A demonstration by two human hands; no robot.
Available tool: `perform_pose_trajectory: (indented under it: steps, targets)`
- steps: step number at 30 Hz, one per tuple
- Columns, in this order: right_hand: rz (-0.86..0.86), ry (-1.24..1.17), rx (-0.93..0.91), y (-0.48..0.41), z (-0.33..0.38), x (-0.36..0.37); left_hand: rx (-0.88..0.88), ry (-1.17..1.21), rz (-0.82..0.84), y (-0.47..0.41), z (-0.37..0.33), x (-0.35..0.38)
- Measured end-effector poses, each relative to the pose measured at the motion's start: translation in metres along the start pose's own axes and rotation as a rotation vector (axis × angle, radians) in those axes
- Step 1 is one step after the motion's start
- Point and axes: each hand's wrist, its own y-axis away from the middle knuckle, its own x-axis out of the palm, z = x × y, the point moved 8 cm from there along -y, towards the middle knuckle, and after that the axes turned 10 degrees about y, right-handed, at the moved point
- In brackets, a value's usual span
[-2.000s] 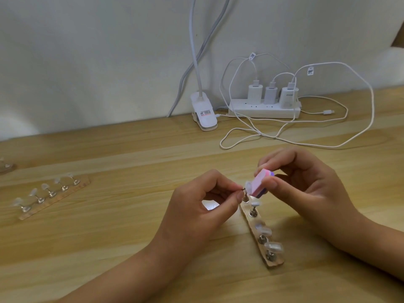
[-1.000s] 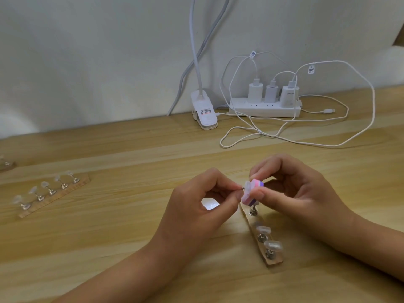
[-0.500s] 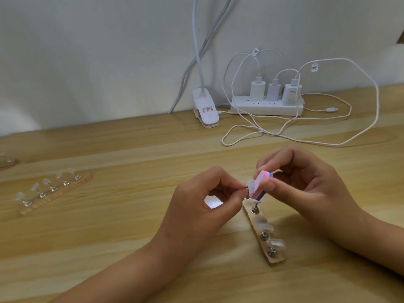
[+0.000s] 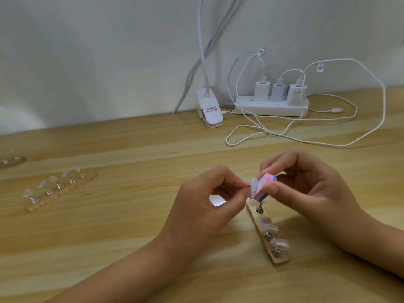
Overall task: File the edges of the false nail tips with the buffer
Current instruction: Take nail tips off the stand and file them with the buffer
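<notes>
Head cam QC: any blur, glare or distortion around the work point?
Head view: the nail tip and buffer look soft, likely motion blur; a white glare spot sits on the table, framed by the left hand; the left stand of tips is smeared; the table's back edge bows, a wide-angle effect; lighting is even, shadows faint.

— Anything legible here?

— Nothing I can actually read. The white plastic lamp clip (image 4: 210, 115) at twelve o'clock on the pale wooden counter (image 4: 131, 149) carries a white sticker (image 4: 59, 109) with a red band and rows of tiny print, too small to make out.

— And the cables?

— Two small white paper tags. One (image 4: 260, 51) at one o'clock bears a square code pattern. The other (image 4: 319, 68), nearer two o'clock, has dark marks. Both are illegible. The rightmost white charger plug (image 4: 296, 94) shows faint grey lettering, also unreadable.
</notes>
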Motion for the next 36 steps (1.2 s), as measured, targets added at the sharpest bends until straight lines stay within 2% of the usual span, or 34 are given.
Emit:
perform_pose_trajectory:
  steps: [14, 23, 36]
  targets:
    - [-0.023, 0.033, -0.052, 0.0003, 0.0009, -0.0016, -0.04, 0.008, 0.008, -0.0017, 0.0026, 0.0011]
    - [0.02, -0.01, 0.031, -0.0012, -0.0058, 0.0021, -0.043, 0.015, 0.003, -0.0018, 0.0019, 0.0009]
    - [0.009, -0.022, 0.006, -0.0007, -0.0046, 0.0012, -0.035, 0.033, -0.002, -0.0011, 0.0003, -0.0007]
